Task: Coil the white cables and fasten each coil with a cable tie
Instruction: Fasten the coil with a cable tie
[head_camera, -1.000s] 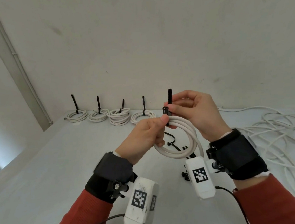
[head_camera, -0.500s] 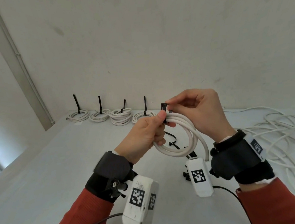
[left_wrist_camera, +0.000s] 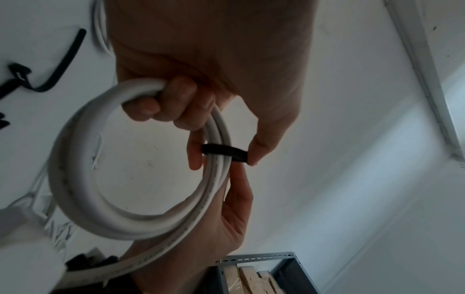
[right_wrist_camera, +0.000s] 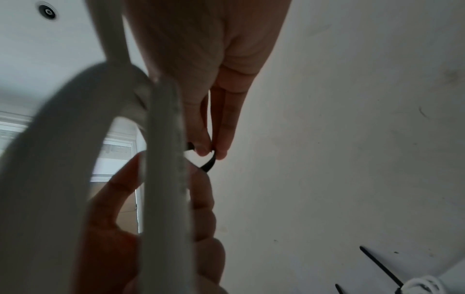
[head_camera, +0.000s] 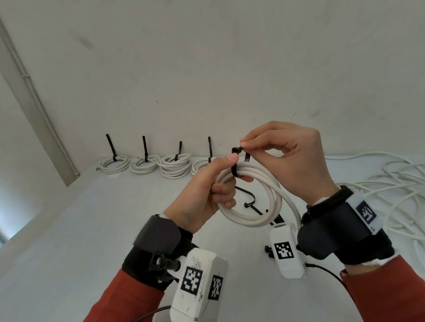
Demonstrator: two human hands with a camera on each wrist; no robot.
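Note:
I hold a white cable coil (head_camera: 253, 220) above the table. My left hand (head_camera: 206, 189) grips its upper left side, thumb pressed on the black cable tie (head_camera: 236, 169) looped round the strands. My right hand (head_camera: 283, 157) pinches the tie near its head at the top of the loop. In the left wrist view the tie (left_wrist_camera: 224, 154) crosses the coil (left_wrist_camera: 75, 159) just beyond my curled fingers (left_wrist_camera: 173, 99). In the right wrist view the coil (right_wrist_camera: 161, 189) fills the foreground and my fingertips (right_wrist_camera: 222, 147) pinch the bent tie (right_wrist_camera: 209, 166).
Several tied coils (head_camera: 176, 165) with upright black tie tails line the back wall. A tangle of loose white cables (head_camera: 402, 195) covers the table's right side. Spare black ties (head_camera: 250, 203) lie on the white table (head_camera: 85, 249) under the held coil.
The tie's tail stood upright above my hands a second ago and no longer shows. My right hand has turned over with its wrist raised, and now pinches the tie at its head.

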